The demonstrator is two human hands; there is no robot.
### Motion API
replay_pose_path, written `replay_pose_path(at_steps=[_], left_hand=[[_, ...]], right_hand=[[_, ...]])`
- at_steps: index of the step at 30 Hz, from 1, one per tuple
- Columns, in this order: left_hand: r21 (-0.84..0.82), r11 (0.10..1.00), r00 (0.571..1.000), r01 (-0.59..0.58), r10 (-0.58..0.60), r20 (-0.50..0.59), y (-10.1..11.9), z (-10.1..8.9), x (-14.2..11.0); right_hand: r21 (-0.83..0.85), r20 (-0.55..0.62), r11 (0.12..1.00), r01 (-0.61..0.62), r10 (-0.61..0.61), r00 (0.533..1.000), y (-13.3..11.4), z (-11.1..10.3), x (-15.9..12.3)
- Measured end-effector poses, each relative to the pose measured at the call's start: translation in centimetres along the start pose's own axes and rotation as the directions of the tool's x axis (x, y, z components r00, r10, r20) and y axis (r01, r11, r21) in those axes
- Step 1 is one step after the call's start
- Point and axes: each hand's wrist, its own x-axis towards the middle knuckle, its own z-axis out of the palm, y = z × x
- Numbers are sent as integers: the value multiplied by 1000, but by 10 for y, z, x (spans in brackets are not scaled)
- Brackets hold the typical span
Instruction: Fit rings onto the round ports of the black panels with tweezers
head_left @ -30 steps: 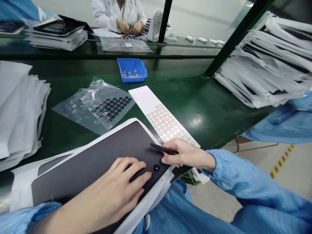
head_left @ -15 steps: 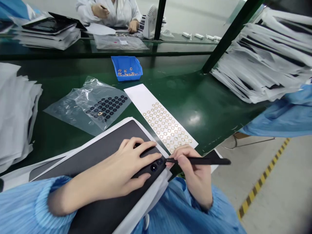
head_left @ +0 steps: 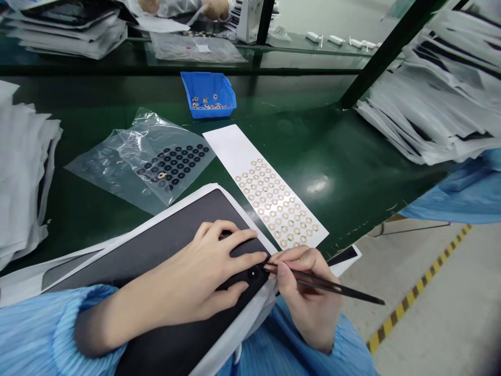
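Note:
A dark grey tablet back [head_left: 164, 250] lies on a white sleeve at the table's near edge. My left hand [head_left: 211, 277] rests on it with fingers spread flat beside the black camera lens [head_left: 253, 272]. My right hand [head_left: 309, 292] pinches black tweezers [head_left: 329, 284], whose tips touch the tablet's corner by the lens. Just beyond lies a white strip [head_left: 270, 198] carrying several small gold rings.
A clear bag with black round pads [head_left: 172, 164] lies to the left. A blue bin [head_left: 209, 94] of gold rings stands behind. White sleeved stacks sit at the left [head_left: 23, 162] and right [head_left: 434, 104]. Another person's hands [head_left: 215, 8] work across the table.
My right hand turned the tweezers round so their tips point at the tablet corner, then lowered them. My left hand slid a little towards the lens.

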Motion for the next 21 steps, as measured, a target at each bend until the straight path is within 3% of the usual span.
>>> replay_pose_path(at_steps=[21], left_hand=[[23,1000,1000,-6,5,24,0,0,1]], right_hand=[[-79,-48,997,16,-19,999,0,5,-9]])
